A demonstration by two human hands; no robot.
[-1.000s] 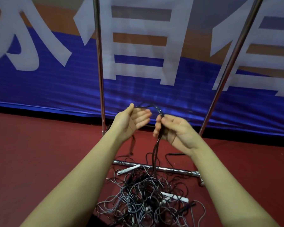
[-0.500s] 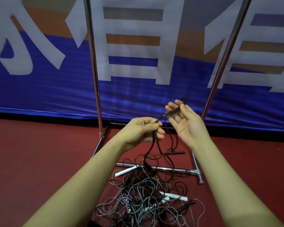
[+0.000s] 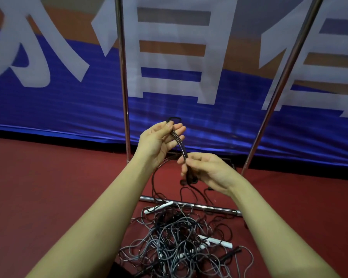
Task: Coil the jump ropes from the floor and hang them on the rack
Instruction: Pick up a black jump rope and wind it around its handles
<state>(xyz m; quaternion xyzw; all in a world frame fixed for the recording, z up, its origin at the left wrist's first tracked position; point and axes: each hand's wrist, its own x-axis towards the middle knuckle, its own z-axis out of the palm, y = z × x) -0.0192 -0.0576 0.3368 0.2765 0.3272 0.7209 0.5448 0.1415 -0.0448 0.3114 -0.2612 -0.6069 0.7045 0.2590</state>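
Between my two hands, a thin black jump rope (image 3: 179, 145) is folded into a short bundle of parallel strands. Long axis runs from upper left to lower right: loop end sticks out above the left hand (image 3: 159, 145), lower end passes through the right hand (image 3: 207, 171).

Grip state: left thumb and fingers pinch the upper part of the bundle just below the loop. Right fingertips are curled round the lower part, where a dark handle end seems to hang just under them; too blurred to be sure.

From the right-hand grip, the loose rest of the rope drops straight down and slightly toward me into the tangled pile of black and grey ropes with white handles (image 3: 175, 243). So the slack lies below the right hand, and that hand is the nearer one to feed it; my read is the left holds the coil while the right gathers the next turn.

Pile sits on a dark red floor (image 3: 48, 197), partly over the chrome base bar of the metal rack (image 3: 209, 207). Two chrome uprights (image 3: 123, 77) rise either side of my hands; hanging bar is out of frame. Behind them, a blue banner with large white characters (image 3: 68, 97).

Risk as I judge it: the slack may drag neighbouring ropes up from the tangle.
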